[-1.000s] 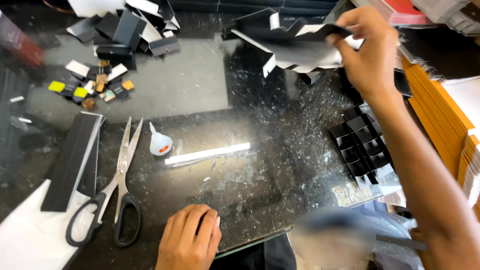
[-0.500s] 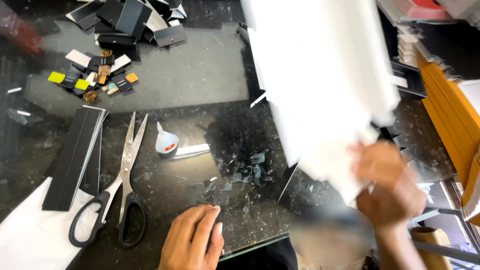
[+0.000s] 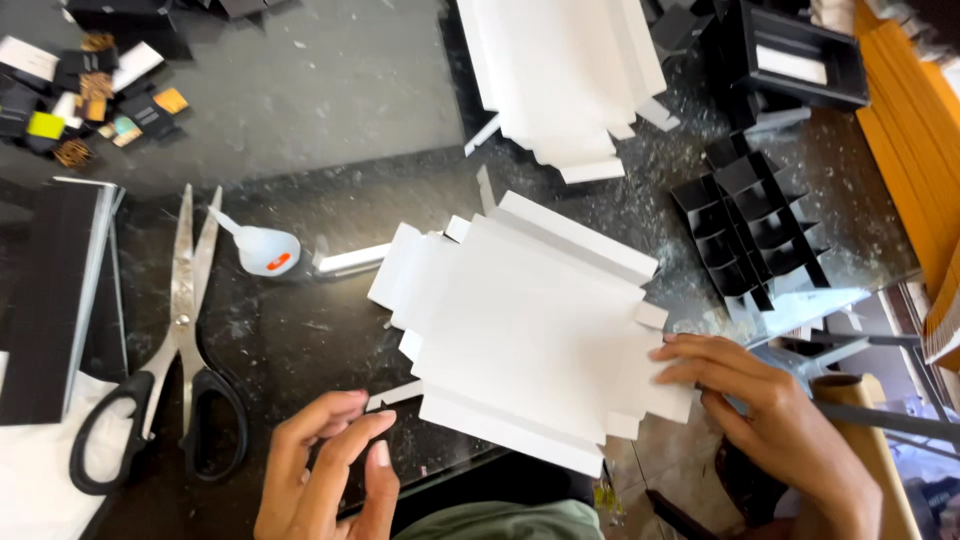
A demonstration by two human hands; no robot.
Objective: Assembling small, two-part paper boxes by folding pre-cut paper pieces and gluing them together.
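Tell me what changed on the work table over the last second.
The right hand brought a white die-cut card sheet from the stack at the far side down onto the dark table, where its fingers now press the sheet's near-right edge. The left hand lifted off the table edge. The scissors and small glue bottle stayed put.

Both hands are low in my view, coming up from the bottom edge. Left hand (image 3: 325, 475) sits bottom centre-left, palm turned partly up and toward me, fingers (image 3: 350, 440) loosely curled with the fingertips bunched near the thumb, a relaxed half-closed grip with nothing clamped in it as far as I can tell. Right hand (image 3: 775, 420) comes in from the bottom right corner, forearm angled up and left, back of the hand facing the camera. Its fingers (image 3: 700, 362) are stretched out flat and pointing left, pressed down, not curled.
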